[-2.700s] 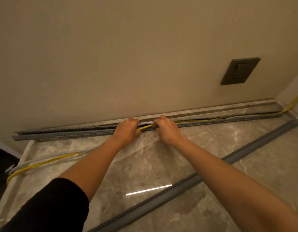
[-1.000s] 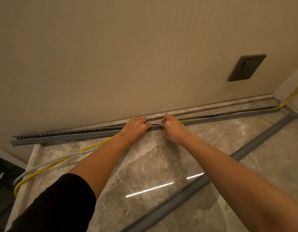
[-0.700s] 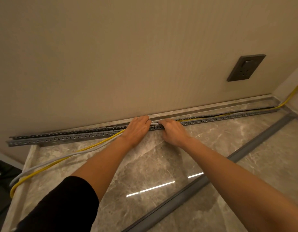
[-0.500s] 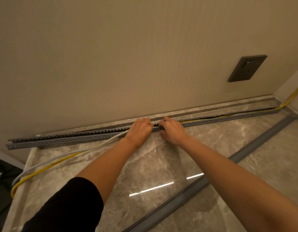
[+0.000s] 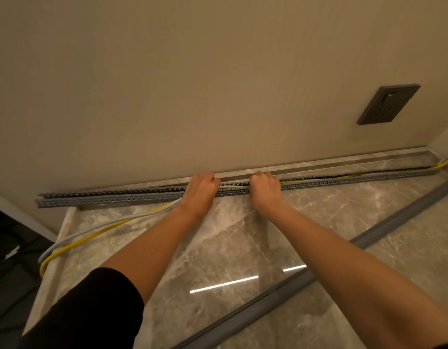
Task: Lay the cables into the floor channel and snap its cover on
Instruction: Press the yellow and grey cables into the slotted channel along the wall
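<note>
Left hand (image 5: 201,191) and right hand (image 5: 264,192) are resting close together on the grey slotted channel (image 5: 112,199) running along the wall base. The fingers (image 5: 210,178) are curling down into it with tips hidden, so can't tell if they're pinching cables or just pressing. Yellow cable (image 5: 91,239) is lying in the channel right of the hands, then trailing out under the left hand with the white cable (image 5: 102,224) across the marble floor (image 5: 230,248); cover (image 5: 293,280) is lying diagonally on the floor, well apart from the channel.
</note>
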`<state>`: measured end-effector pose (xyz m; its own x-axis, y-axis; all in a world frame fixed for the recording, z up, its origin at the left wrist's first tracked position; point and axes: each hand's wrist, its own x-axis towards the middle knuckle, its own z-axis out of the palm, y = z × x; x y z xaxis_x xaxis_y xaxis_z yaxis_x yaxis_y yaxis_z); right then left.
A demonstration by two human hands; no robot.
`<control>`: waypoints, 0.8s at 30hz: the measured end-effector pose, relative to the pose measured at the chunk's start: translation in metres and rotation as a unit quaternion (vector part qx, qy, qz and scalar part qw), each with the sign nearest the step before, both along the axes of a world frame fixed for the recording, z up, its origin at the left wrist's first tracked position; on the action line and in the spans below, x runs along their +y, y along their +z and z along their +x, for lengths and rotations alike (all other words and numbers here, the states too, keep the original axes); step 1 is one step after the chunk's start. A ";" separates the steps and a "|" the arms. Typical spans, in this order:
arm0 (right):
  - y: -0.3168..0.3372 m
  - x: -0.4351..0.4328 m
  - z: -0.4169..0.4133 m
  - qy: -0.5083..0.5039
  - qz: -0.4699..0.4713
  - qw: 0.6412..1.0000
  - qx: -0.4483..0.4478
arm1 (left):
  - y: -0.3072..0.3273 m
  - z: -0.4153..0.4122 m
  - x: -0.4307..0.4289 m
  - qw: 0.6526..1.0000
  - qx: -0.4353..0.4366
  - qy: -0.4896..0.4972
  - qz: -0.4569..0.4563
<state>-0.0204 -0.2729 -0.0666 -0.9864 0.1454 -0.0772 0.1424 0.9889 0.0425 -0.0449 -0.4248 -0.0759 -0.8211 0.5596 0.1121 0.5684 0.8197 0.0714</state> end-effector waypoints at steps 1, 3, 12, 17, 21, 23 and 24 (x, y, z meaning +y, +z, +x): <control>0.001 -0.004 0.002 -0.004 -0.002 1.000 0.005 | 0.005 0.001 -0.004 1.000 -0.023 0.012 -0.008; 0.002 -0.013 0.005 0.000 -0.009 1.000 0.027 | 0.007 0.001 -0.013 0.999 -0.011 0.040 -0.033; -0.001 -0.081 0.001 0.144 -0.074 0.986 0.041 | 0.003 0.011 -0.058 0.989 0.016 0.081 -0.121; -0.005 -0.085 -0.001 0.147 -0.080 0.985 0.046 | 0.002 0.011 -0.072 0.985 0.012 0.066 -0.161; -0.004 -0.090 -0.006 0.141 -0.083 0.986 0.044 | 0.011 -0.001 -0.078 0.986 -0.013 0.029 -0.162; -0.004 -0.091 -0.008 0.141 -0.081 0.986 0.042 | 0.016 -0.009 -0.083 0.989 -0.037 0.006 -0.141; -0.004 -0.091 -0.008 0.140 -0.080 0.986 0.042 | 0.018 -0.012 -0.085 0.990 -0.053 -0.007 -0.129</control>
<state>-0.0288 -0.3636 -0.0701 -0.9900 -0.1407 0.0056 -0.1404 0.9831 -0.1174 -0.0574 -0.5098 -0.0577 -0.8123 0.5702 -0.1224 0.5807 0.8101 -0.0806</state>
